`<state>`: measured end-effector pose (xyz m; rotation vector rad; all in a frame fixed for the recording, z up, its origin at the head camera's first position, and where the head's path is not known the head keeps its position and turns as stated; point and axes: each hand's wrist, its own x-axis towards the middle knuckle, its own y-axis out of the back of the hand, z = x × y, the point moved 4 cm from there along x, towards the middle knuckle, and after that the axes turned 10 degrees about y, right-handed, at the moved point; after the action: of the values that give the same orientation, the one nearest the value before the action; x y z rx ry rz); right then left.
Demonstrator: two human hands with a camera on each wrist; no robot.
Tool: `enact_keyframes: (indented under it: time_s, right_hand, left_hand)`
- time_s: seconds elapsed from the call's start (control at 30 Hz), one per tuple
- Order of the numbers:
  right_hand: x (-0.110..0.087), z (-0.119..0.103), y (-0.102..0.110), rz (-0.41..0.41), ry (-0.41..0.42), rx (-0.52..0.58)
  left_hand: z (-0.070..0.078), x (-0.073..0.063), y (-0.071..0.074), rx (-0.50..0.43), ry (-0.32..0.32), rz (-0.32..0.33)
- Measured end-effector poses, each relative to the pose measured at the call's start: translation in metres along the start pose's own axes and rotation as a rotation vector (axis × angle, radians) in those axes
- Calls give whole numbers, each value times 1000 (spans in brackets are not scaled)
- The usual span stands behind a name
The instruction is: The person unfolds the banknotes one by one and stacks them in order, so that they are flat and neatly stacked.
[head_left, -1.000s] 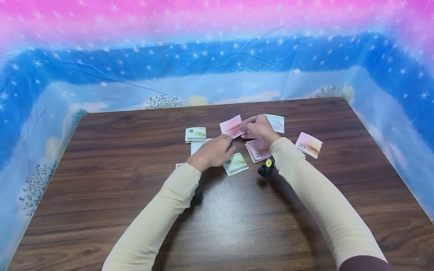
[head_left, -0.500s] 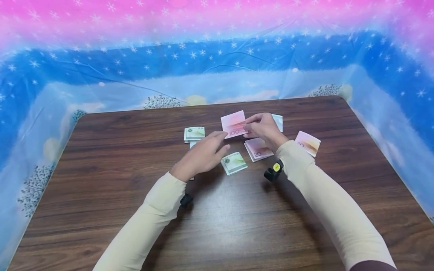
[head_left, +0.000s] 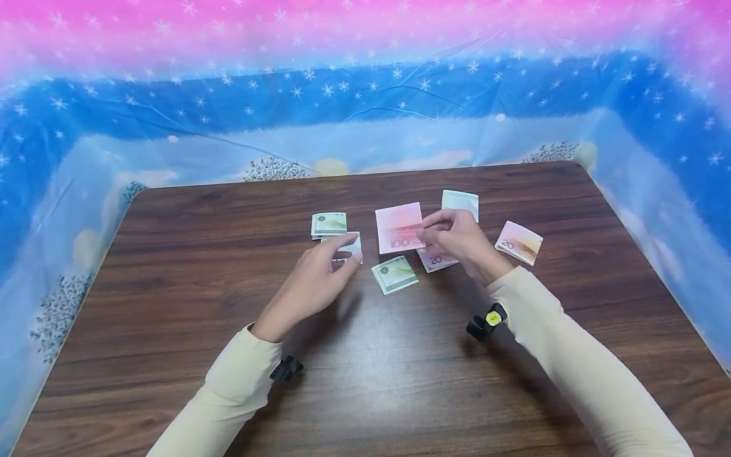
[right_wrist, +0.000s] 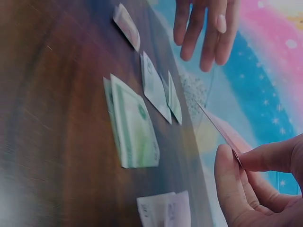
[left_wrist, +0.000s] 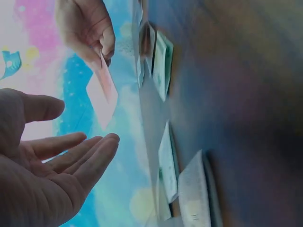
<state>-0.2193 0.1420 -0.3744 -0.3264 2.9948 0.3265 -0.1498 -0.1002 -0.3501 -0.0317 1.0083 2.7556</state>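
Between thumb and fingers, my right hand pinches a pink 100 banknote by its right edge, raised off the table. Clear of that note, my left hand hovers with its thumb and fingers apart, holding nothing. A pale folded banknote lies below the left fingertips, partly covered. Just in front of the held note is a folded green banknote. Under the right hand sits a folded pink 20 banknote, partly hidden. In the right wrist view, the held banknote appears nearly edge-on.
Another folded green banknote lies at the back left. A pale banknote is behind the right hand, and a 20 banknote is farther right. One more folded note shows in the left wrist view. Patterned cloth surrounds the wooden table.
My left hand has come away from the 100 note and drawn back to the left. The right hand has moved a little right and nearer, bringing the note, which now shows more fully.
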Motion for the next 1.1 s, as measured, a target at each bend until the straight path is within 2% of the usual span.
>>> enact_keyframes:
  time_s: [0.2, 0.37, 0.57, 0.83, 0.97, 1.1]
  right_hand:
    - [-23, 5, -7, -30, 20, 120]
    - [-43, 10, -13, -53, 16, 184]
    - [-62, 15, -23, -95, 40, 234]
    - [-79, 25, -36, -156, 7, 278]
    - [-84, 29, -40, -171, -25, 286]
    - [-86, 31, -44, -189, -25, 300]
  left_hand:
    - [-8, -17, -5, -123, 47, -24]
    - [-12, -28, -17, -237, 106, -75]
    - [-18, -36, -32, -378, 169, -87]
    - [-24, -44, -43, -564, 281, -137]
    - [-24, -46, -48, -666, 301, -167]
    - [-23, -49, -49, -743, 328, -144]
